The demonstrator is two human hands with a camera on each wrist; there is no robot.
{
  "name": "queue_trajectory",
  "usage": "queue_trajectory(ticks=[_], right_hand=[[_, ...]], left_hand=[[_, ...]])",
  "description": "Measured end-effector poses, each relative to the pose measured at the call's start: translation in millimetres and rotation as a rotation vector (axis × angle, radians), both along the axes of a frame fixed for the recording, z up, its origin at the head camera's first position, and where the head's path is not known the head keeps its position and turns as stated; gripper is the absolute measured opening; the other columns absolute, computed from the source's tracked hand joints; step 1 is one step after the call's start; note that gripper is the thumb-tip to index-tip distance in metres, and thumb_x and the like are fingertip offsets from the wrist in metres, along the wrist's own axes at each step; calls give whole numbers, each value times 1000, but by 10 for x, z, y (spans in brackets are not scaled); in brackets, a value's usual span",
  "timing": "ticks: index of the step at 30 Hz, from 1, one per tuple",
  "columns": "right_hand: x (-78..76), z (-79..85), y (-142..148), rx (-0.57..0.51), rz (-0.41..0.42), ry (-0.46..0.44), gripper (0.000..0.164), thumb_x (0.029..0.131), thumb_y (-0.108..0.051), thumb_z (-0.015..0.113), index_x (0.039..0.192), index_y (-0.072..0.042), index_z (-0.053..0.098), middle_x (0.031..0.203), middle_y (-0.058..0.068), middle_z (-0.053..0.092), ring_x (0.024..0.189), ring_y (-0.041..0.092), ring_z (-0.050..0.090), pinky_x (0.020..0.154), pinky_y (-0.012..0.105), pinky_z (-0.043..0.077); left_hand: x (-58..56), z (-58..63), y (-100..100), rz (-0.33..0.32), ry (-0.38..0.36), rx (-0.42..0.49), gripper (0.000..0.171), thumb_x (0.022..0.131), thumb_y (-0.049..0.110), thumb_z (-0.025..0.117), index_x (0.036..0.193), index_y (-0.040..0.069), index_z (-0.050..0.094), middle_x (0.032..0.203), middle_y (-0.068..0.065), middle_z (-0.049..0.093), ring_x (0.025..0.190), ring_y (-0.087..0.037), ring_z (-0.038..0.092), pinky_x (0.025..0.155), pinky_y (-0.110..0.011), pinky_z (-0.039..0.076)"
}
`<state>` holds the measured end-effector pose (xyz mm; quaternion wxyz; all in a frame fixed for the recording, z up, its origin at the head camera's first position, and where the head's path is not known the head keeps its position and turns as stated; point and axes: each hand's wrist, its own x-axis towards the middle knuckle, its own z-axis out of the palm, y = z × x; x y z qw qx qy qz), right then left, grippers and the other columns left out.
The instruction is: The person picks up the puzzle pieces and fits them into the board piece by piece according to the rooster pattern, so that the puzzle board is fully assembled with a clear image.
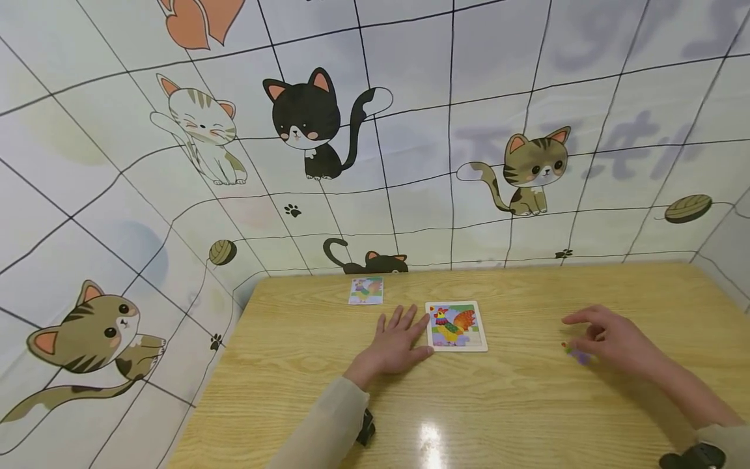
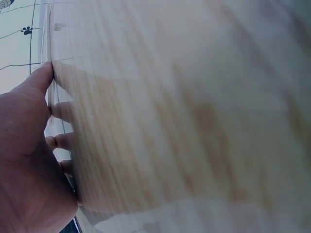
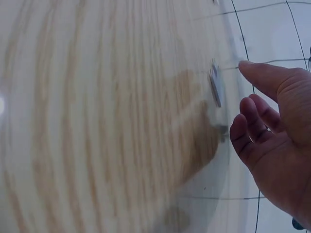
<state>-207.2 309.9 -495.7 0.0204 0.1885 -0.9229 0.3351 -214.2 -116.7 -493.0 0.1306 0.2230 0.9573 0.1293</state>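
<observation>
A square puzzle board (image 1: 482, 329) with a pale frame and a colourful rooster picture lies at the middle of the table. My left hand (image 1: 392, 344) rests flat beside it, fingers spread, the thumb and a fingertip at the board's left edge. Over toward the right, my right hand (image 1: 615, 342) hovers low above a small puzzle piece (image 1: 579, 357) with purple and green on it, partly covered by the thumb. In the right wrist view, that hand's fingers are loosely bent with nothing between them, and a thin flat piece (image 3: 215, 86) lies beyond the thumb tip.
A square rooster picture card (image 1: 366, 291) lies near the back left of the wooden table (image 1: 305, 378). Behind the table hangs a wall covering (image 1: 422, 150) printed with cats and grid lines.
</observation>
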Motion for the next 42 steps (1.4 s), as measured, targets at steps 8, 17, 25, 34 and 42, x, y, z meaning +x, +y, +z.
queue_trajectory(ticks=[8,17,25,34,42], right_hand=[[-6,-119,124,-45,77,-72,38,86,-9,83,120,2,69,100,0,64,77,2,50,62,24,44],[-44,-157,217,-67,174,-62,35,87,-7,81,118,3,70,93,-4,58,75,5,47,61,24,41],[-104,-175,321,-106,291,-93,30,88,-1,79,117,2,71,97,-6,61,74,9,47,59,26,40],[-84,-187,267,-130,277,-36,29,84,2,81,112,-3,74,95,-5,62,72,9,47,57,25,39],[-63,-189,230,-117,232,-38,29,83,-1,83,109,-3,71,93,-5,59,72,8,45,58,25,38]], left_hand=[[-7,-14,-18,8,-4,8,71,106,54,47,165,24,25,172,-7,9,157,-33,2,120,-63,5],[-13,-28,-13,3,-7,6,71,106,55,46,165,25,24,172,-6,8,157,-32,1,121,-62,4],[-13,-7,15,-3,-6,0,71,106,55,46,165,24,23,172,-6,8,157,-32,1,121,-62,4],[-2,11,10,1,-12,6,70,106,54,47,165,23,24,172,-7,8,157,-32,1,121,-62,4],[-4,11,8,6,-7,1,71,106,54,47,165,24,24,172,-6,9,157,-32,2,121,-62,4]])
